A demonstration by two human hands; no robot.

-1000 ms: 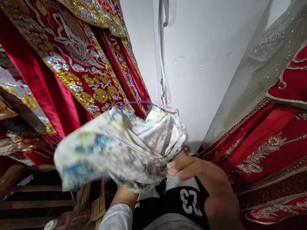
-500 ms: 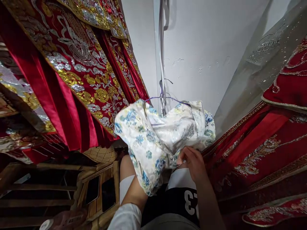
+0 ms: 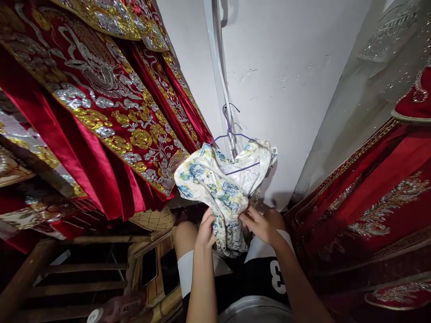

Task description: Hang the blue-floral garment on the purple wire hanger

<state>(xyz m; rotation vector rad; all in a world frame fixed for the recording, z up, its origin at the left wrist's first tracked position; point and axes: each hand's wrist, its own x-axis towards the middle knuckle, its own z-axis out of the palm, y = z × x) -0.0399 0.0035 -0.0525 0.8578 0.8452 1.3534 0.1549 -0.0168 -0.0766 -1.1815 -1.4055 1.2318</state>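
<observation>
A white garment with blue and yellow flowers [image 3: 222, 184] sits on a purple wire hanger [image 3: 232, 134], in front of the white wall. My left hand [image 3: 206, 229] grips the lower left part of the cloth, fingers closed on it. My right hand [image 3: 261, 224] pinches the cloth on the right side at the same height. The garment is bunched between both hands, above my knees and black shorts with a white number [image 3: 266, 278].
Red robes with gold and silver embroidery [image 3: 101, 103] hang close on the left. More red embroidered cloth [image 3: 370, 211] hangs on the right. A wooden chair [image 3: 148, 269] stands low left, a woven item [image 3: 153, 220] above it. A grey strip [image 3: 218, 67] runs down the white wall.
The floral garment has moved from the left to the centre and away from me. My left hand came out from under it and now grips it from the front.
</observation>
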